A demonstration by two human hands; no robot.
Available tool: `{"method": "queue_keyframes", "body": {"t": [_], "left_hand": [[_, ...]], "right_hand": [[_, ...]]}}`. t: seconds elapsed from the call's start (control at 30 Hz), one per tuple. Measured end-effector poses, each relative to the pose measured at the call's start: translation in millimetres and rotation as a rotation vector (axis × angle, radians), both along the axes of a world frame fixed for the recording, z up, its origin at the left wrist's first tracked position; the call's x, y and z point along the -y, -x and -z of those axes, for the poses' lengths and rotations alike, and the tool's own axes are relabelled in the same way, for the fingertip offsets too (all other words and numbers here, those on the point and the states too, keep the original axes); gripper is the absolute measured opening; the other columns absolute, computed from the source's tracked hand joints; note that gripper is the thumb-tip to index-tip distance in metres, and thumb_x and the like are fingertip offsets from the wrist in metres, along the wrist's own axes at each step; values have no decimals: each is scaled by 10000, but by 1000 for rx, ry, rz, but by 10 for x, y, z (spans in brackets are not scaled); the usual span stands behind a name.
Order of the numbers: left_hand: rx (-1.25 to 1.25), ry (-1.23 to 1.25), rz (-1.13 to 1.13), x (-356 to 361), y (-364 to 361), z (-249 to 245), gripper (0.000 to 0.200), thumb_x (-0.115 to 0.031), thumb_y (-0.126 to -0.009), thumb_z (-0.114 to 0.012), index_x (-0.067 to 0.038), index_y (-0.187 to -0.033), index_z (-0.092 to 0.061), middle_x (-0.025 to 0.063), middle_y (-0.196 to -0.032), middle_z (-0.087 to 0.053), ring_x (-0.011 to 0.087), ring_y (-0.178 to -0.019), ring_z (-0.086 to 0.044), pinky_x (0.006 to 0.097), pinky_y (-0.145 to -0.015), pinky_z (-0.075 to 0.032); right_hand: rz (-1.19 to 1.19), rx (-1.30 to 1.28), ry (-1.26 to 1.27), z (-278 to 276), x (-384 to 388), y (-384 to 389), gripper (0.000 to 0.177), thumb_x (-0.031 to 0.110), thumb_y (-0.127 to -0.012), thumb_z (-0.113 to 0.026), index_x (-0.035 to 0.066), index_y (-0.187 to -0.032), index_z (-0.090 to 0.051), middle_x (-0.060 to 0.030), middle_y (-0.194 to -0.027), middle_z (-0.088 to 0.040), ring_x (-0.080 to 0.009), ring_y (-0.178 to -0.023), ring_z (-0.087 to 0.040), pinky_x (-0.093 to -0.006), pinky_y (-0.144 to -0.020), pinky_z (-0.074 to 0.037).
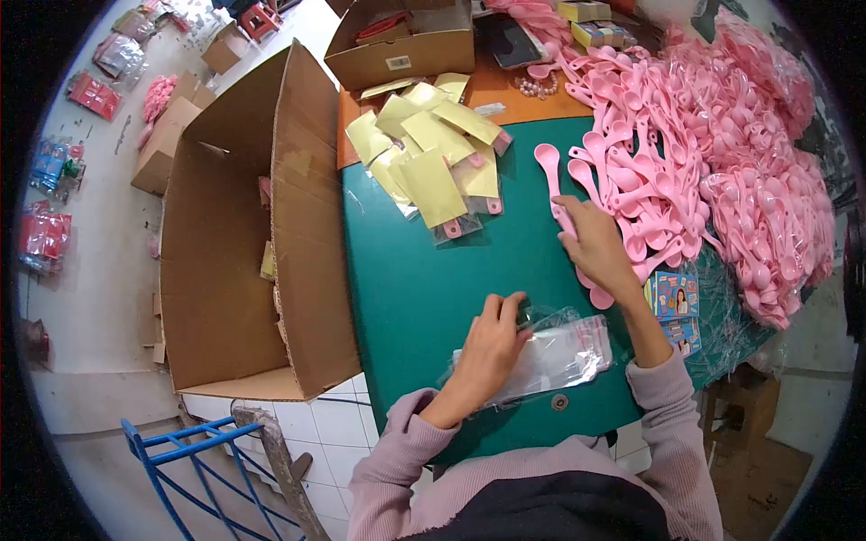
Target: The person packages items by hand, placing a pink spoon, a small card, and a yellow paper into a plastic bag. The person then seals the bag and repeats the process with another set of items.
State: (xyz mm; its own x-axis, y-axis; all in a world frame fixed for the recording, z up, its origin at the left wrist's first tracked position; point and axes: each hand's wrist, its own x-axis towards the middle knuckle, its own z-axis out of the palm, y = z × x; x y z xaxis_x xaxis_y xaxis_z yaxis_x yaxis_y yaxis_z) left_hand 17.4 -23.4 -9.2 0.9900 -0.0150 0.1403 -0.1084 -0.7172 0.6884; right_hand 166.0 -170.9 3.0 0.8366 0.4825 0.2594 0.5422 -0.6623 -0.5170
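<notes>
My right hand (591, 242) is closed on the handle of a pink measuring spoon (548, 162), whose bowl points away from me over the green mat. Nearer to me, my left hand (492, 347) is over a stack of clear plastic bags (568, 356), its fingers bent and seeming to pinch the lifted edge of a bag. A large pile of loose pink spoons (636, 180) lies just right of my right hand. Small printed cards (675, 298) sit below that pile, near my right forearm.
Clear packets with yellow cards (433, 185) are heaped at the far left of the green mat (397, 270). A big open carton (307, 216) stands left of the table. Another box (401, 54) is at the back. Bagged spoons (767, 216) crowd the right side. A blue trolley (203, 460) stands lower left.
</notes>
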Motion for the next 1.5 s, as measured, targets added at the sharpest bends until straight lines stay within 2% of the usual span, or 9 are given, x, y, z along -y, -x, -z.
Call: {"method": "queue_keyframes", "body": {"t": [0.1,0.27,0.57,0.73,0.83,1.0,1.27,1.4,1.5], "left_hand": [[-75,146,33,-46,-11,-57,412,-39,-700,-679,2,-1070,-501,112,-816,-516,227,-687,-558,295,-621,-475],[-356,615,86,-172,-52,-117,280,-48,-796,-627,2,-1042,-504,87,-823,-637,143,-764,-624,242,-676,-485],[-656,1069,73,-253,-85,-222,325,-66,-786,-655,0,-1056,-485,121,-820,-661,143,-777,-637,244,-684,-505],[-636,1135,51,-278,-79,-221,342,-61,-778,-661,7,-1063,-485,119,-815,-661,143,-753,-637,239,-681,-505],[-641,1152,50,-279,-89,-228,369,-57,-778,-658,13,-1098,-488,106,-833,-657,135,-767,-628,235,-699,-498],[-602,1094,113,-243,-87,-231,417,-48,-786,-646,23,-1163,-483,84,-910,-643,114,-834,-597,228,-749,-476],[-679,994,278,-347,-45,-237,354,-251,-938,-429,52,-1080,-548,76,-890,-632,126,-812,-584,254,-741,-472],[-536,974,279,-262,-62,-335,338,-242,-945,-418,33,-1004,-606,36,-796,-620,62,-724,-534,208,-618,-432],[-582,901,242,-249,-67,-439,333,-227,-951,-406,38,-1029,-593,58,-823,-642,73,-736,-563,199,-604,-431]], "right_hand": [[105,-340,-300,-385,78,177,298,52,-740,-602,39,-1030,-533,-162,-770,-548,-252,-672,-569,-312,-622,-452],[243,-415,-470,-538,267,570,179,29,-838,-541,-2,-1013,-525,-85,-807,-596,-105,-696,-603,-234,-582,-512],[180,-410,-783,-483,172,799,303,-29,-812,-548,15,-1099,-460,-53,-840,-549,-84,-722,-570,-204,-620,-487],[142,-371,-876,-435,213,847,248,-11,-801,-577,17,-1032,-491,-39,-858,-528,-73,-766,-540,-218,-648,-471],[75,-242,-662,-475,238,861,245,0,-794,-589,21,-1020,-497,-37,-834,-528,-81,-753,-535,-231,-679,-469],[-63,-428,-457,-525,193,861,253,17,-801,-587,3,-1036,-493,-86,-849,-577,-135,-814,-592,-259,-727,-473],[0,-440,-660,-404,200,912,349,30,-811,-588,-24,-1106,-410,-106,-895,-583,-191,-843,-634,-281,-719,-488],[-311,-313,-392,-457,187,936,424,439,-823,-548,35,-950,-564,-121,-1072,-537,-252,-1031,-492,-341,-846,-407],[-418,-340,-428,-471,267,1009,472,480,-806,-539,41,-975,-584,-111,-1129,-504,-258,-1051,-465,-368,-868,-386]]}}
